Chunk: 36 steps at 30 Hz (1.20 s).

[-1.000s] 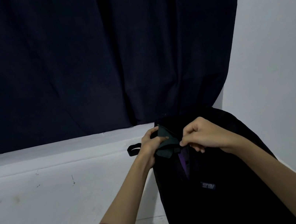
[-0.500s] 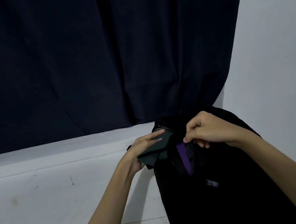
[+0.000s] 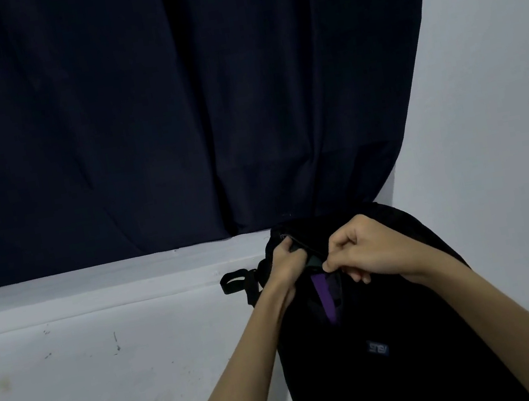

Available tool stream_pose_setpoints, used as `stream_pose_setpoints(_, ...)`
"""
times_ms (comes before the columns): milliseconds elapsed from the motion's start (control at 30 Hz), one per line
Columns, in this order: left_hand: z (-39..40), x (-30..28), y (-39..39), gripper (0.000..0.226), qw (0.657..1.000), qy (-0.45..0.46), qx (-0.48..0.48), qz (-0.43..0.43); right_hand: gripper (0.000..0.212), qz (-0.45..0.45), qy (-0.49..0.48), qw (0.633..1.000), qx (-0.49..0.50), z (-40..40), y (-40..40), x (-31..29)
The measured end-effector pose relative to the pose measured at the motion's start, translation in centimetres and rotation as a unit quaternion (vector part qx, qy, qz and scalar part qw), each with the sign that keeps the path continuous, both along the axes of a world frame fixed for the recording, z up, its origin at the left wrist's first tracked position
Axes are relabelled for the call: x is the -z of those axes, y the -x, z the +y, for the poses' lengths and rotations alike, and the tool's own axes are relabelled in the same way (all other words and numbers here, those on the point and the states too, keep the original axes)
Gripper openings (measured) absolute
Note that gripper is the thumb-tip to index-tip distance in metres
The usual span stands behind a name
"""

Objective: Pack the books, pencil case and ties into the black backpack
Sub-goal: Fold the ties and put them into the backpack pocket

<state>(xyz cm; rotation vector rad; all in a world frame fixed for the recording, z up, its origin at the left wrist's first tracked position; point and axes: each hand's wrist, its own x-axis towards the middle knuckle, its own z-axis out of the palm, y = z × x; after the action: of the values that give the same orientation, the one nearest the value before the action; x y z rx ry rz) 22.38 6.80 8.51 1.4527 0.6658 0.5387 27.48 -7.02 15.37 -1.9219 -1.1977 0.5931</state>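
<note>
Backpack (image 3: 398, 335) mouth: left hand (image 3: 285, 261) grips dark tie (image 3: 312, 260); right hand (image 3: 364, 250) pinches opening edge.

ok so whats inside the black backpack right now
Through the open top of the black backpack a purple strip shows, and the left hand pushes a dark folded cloth in. Anything deeper is hidden in darkness.

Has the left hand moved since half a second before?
Yes. The left hand went right, pushing the dark tie into the black backpack opening.
</note>
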Motion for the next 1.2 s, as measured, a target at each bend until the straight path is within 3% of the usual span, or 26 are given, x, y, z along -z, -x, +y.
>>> stream_pose_setpoints(67, 0.7, 0.2, 0.9, 0.036, 0.992, 0.074, 0.093, -0.038, 0.025, 0.002, -0.001, 1.000, -0.005, -0.1, -0.2, 0.1)
stream_pose_setpoints(133, 1.8, 0.5, 1.9, 0.038, 0.986, 0.077, 0.145, -0.043, 0.025, 0.006, 0.000, 1.000, -0.015, -0.1, -0.3, 0.1)
stream_pose_setpoints(267, 2.5, 1.2, 2.2, 0.034, 0.992, -0.113, 0.019, 0.055, 0.023, -0.001, 0.008, 0.999, -0.033, 0.5, 0.1, 0.4)
stream_pose_setpoints(400, 1.5, 1.7, 1.5, 0.026, 0.995, -0.095, -0.018, 0.036, 0.022, -0.013, 0.011, 0.999, -0.036, 0.9, 0.4, 0.5)
stream_pose_setpoints(633, 2.0, 0.9, 3.6, 0.033, 0.993, -0.072, 0.088, 0.030, 0.028, -0.063, 0.030, 0.997, -0.037, 1.3, 1.2, 1.4)
stream_pose_setpoints(700, 2.5, 0.8, 5.5, 0.036, 0.994, -0.062, 0.087, 0.031, 0.024, -0.114, 0.030, 0.993, -0.027, 1.7, 1.8, 2.0)
stream_pose_setpoints(767, 3.0, 0.8, 7.7, 0.035, 0.996, -0.043, 0.073, 0.025, 0.034, -0.203, 0.060, 0.977, -0.017, 1.9, 2.8, 3.1)
stream_pose_setpoints(900, 3.3, 0.7, 12.7, 0.031, 0.997, -0.046, 0.043, 0.035, 0.036, -0.395, 0.128, 0.910, -0.006, 1.8, 4.8, 5.4)
stream_pose_setpoints(1067, 3.2, 1.3, 19.5, 0.028, 0.987, -0.096, 0.031, 0.122, 0.026, -0.410, 0.022, 0.910, 0.050, 2.2, 7.5, 5.2)
stream_pose_setpoints(1200, 3.9, 1.5, 26.7, 0.025, 0.973, -0.127, 0.024, 0.193, 0.021, -0.348, -0.045, 0.936, 0.008, 4.3, 12.6, 6.6)
